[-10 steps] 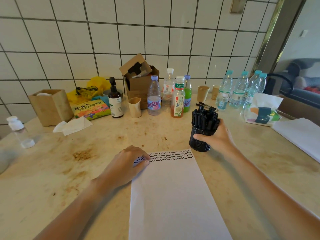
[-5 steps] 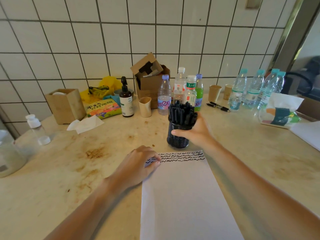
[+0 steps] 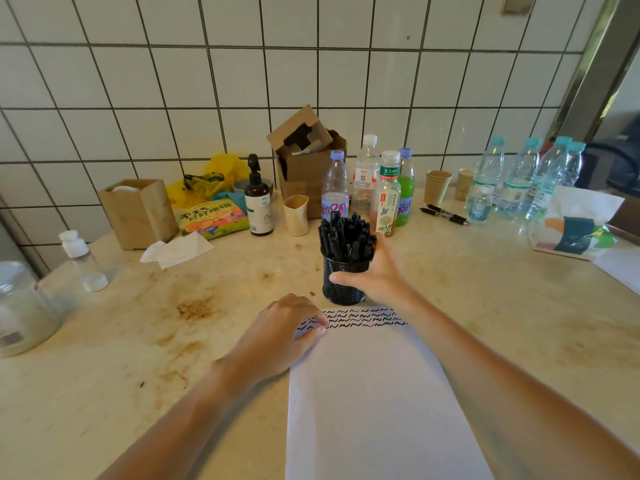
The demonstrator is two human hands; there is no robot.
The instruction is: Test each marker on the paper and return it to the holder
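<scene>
I had the right hand wrapped round the black mesh holder, thumb across its front and fingers curled behind, so the cup stood upright on the stained countertop just beyond the top edge of the paper. I judged that spot sensible: close enough that each marker could go from cup to sheet and home again with little reach. The black markers stood packed in the holder, caps up, none drawn out at that moment.

My left hand rested on the sheet's top left corner, fingers bent with the tips pressing down, holding nothing; I took that as pinning the paper so it would not slide under a stroke. Three rows of black squiggles ran along the top of the page, with the rest blank, so I reckoned testing was under way with plenty of room left.

Two loose pens lay well apart near the water bottles; whether they belonged to the set I could not tell.
</scene>
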